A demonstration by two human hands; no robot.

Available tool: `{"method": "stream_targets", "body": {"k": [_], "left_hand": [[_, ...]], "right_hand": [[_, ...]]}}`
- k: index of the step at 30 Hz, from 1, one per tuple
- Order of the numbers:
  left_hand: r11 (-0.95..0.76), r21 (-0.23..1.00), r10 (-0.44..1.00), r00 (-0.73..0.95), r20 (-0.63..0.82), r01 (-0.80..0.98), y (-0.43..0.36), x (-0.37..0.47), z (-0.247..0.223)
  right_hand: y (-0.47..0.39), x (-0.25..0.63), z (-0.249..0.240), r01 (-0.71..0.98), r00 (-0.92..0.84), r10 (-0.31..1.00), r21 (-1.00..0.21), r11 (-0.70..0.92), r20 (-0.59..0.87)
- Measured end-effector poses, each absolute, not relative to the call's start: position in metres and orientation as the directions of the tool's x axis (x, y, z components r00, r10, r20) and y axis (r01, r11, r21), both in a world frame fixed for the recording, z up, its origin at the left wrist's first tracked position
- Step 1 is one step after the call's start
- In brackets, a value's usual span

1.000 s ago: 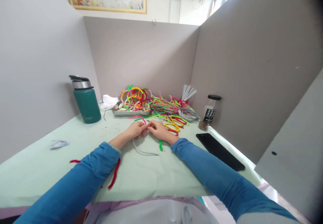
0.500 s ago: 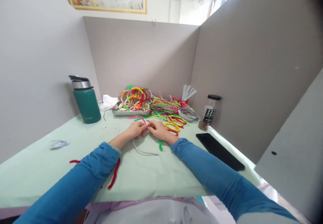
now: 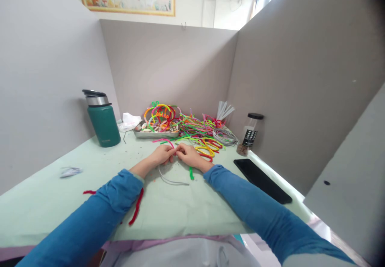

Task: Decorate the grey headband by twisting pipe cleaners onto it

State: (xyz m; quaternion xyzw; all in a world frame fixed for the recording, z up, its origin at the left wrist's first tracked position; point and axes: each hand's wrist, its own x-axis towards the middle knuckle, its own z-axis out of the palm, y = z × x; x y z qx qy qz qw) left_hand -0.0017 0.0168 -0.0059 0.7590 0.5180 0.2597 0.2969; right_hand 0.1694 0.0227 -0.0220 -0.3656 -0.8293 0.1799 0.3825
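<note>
My left hand (image 3: 164,154) and my right hand (image 3: 187,153) meet above the middle of the table, fingertips pinched close together. Between them runs a pink pipe cleaner (image 3: 164,140), its free end curving out to the left behind the fingers. A grey wire (image 3: 173,183) hangs from below my left hand and bends to the right over the cloth; its upper end is hidden by the fingers. Just under my right wrist lies a short green pipe cleaner (image 3: 191,173). A red pipe cleaner (image 3: 136,207) sticks out beside my left sleeve.
Behind the hands stand a metal tray (image 3: 156,135) with pipe-cleaner loops, a heap of coloured pipe cleaners (image 3: 198,126) and a coil of grey wire (image 3: 225,137). A green bottle (image 3: 104,124) is at left; a jar (image 3: 249,134) and a black phone (image 3: 261,180) are at right. Partitions enclose the table.
The pink pipe cleaner's free end has shifted very slightly. Both hands keep their pinch in nearly the same place.
</note>
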Motion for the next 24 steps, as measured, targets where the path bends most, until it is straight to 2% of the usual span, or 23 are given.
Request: {"method": "stream_targets", "body": {"k": [24], "left_hand": [[-0.287,0.737,0.938,0.336,0.086,0.612,0.0138,-0.0007,-0.0035]], "right_hand": [[0.0203,0.1695,-0.0197,0.461,-0.449,0.737,-0.575,0.675,0.505]]}}
